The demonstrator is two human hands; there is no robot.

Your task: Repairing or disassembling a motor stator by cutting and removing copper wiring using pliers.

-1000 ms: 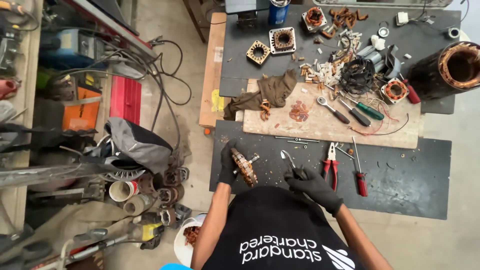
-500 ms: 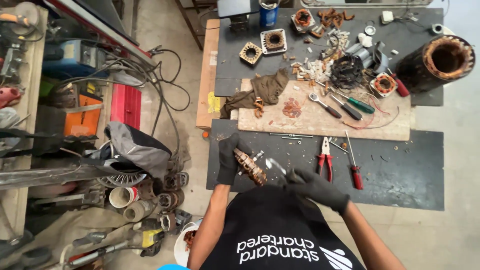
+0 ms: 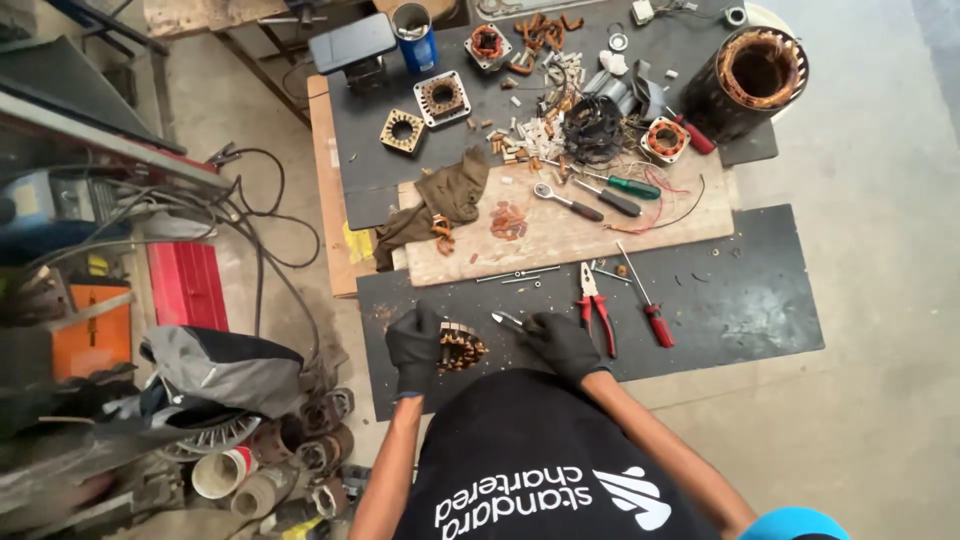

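My left hand, in a black glove, has its fingers clenched around a small motor stator with copper windings, holding it just above the near edge of the black mat that covers the low desk. My right hand, gloved the same way, grasps a small metal tool whose tip points toward the stator and sits just beside it (whether it is cutters or a pick I cannot tell at this size). Near my right hand, further out on the mat, lie red-handled pliers and, just beside them, a red-handled screwdriver. Beyond the mat a pale wooden board carries an olive rag, a little heap of copper scraps, a ratchet wrench and a green-handled screwdriver. Farther back stand two square stator cores, a tangle of dark wire, a blue can and, at the far right corner, a large round stator with copper winding inside. On the floor to my left sit a red box and loops of black cable.
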